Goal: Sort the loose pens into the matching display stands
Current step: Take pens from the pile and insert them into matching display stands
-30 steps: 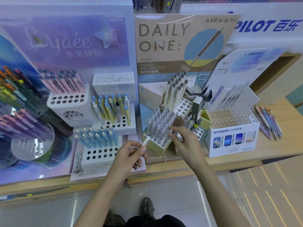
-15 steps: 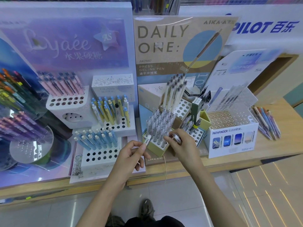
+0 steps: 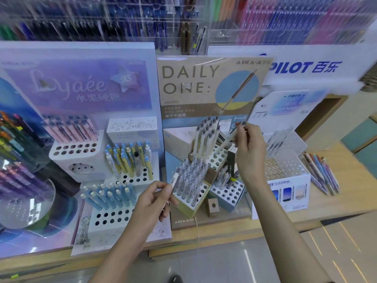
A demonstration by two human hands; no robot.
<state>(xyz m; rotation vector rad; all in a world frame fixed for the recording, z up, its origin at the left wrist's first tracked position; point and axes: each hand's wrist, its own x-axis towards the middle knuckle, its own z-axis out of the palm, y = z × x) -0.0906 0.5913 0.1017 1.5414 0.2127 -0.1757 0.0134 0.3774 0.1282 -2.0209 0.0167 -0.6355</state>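
Note:
My right hand pinches a cream pen by its upper end, raised beside the upper white holed stand that carries several cream pens. My left hand grips a white pen low at the front. Its tip touches the near-left edge of the yellow-green stand, which is full of clear grey pens. A small blue stand with grey pens sits below my right wrist.
Left are the Lyaée stands: pink pens, yellow and blue pens, blue pens. A clear holed Pathfinder stand sits right, with loose coloured pens lying on the wooden counter beyond it.
My right hand has risen from the front of the grey-pen stand to the upper cream-pen stand, carrying a pen. The left hand keeps its pen. The view tilted upward.

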